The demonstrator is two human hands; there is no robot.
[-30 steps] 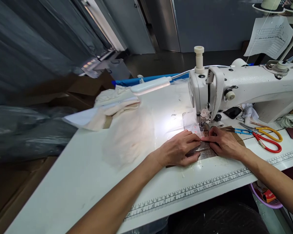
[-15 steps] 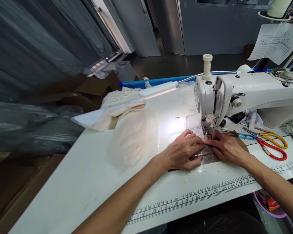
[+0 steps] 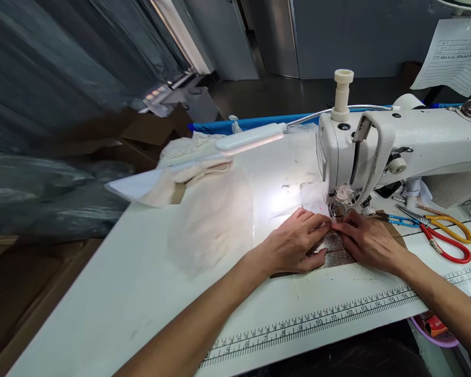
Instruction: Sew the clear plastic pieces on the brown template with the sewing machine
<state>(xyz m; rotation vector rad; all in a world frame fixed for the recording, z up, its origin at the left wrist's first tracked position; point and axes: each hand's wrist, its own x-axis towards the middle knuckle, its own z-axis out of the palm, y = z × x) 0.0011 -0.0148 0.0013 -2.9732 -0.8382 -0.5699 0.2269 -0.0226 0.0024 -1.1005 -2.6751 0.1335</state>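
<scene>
Both hands lie flat on a brown patterned patch (image 3: 335, 250) that rests on the white counter (image 3: 141, 283), just in front of the needle of the sewing machine (image 3: 396, 146). The left hand (image 3: 294, 243) is spread, palm down, fingers pressing on the left part of the patch and its fingertips reaching toward the presser foot; it grips nothing, only pins the piece to the counter. The right hand (image 3: 371, 243) is likewise open and flat, pressing the right part of the patch, with its fingertips meeting those of the left hand close to the needle. The patch shows between and under the two hands, its near edge lying on the counter.

A lamp (image 3: 251, 139) on a bendy arm throws a bright spot on the counter just left of the machine head. A heap of cream cloth (image 3: 204, 209) lies farther left. To the right of the right hand lie small blue snips (image 3: 392, 220) and, beyond them, scissors (image 3: 447, 235) with red and yellow handles. A printed ruler (image 3: 317, 324) runs along the near edge of the counter. A sheet of paper (image 3: 455, 55) hangs at the far right, above the machine.
</scene>
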